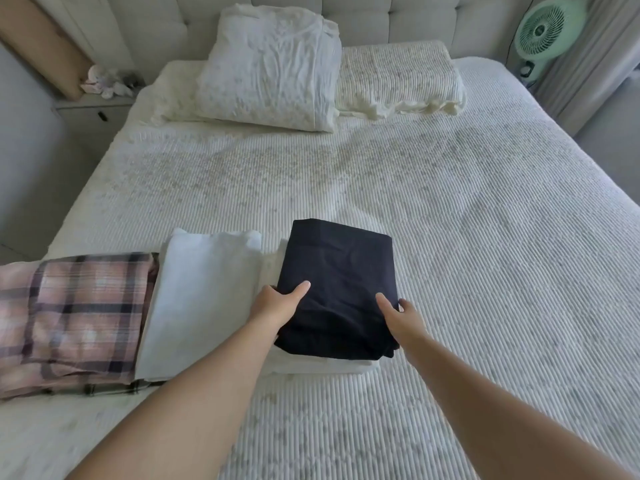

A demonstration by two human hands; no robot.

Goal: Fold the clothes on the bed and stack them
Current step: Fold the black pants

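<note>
**Dark Garment Held on White Stack at Bed's Near Edge**

A folded black garment (337, 289) is seen lying on top of a folded white item (322, 364), of which only the near edge and a strip at the left are shown. The garment is gripped at its near end by two bare hands. The left hand (277, 304) is placed at the garment's left edge, with the thumb laid on top of the cloth and the fingers tucked under it, out of view. The right hand (403, 318) is set at the garment's right near corner, its thumb pressed on the dark fabric and its fingers curled round the edge.

Just to the left, a second folded white piece (201, 306) is laid flat, touching the stack. Beside that, at the left edge of the bed (450, 220), one pink plaid garment (76, 320) is spread, partly overlapped by the white piece. Four pieces of clothing are thus counted near the foot of the bed.

At the headboard (398, 19), two pillows are seen: one crinkled white pillow (270, 67) propped upright and one textured cream pillow (398, 81) lying flat beside it. One green fan (543, 27) is stood at the upper right, and one nightstand (93, 112) is placed at the upper left.
</note>
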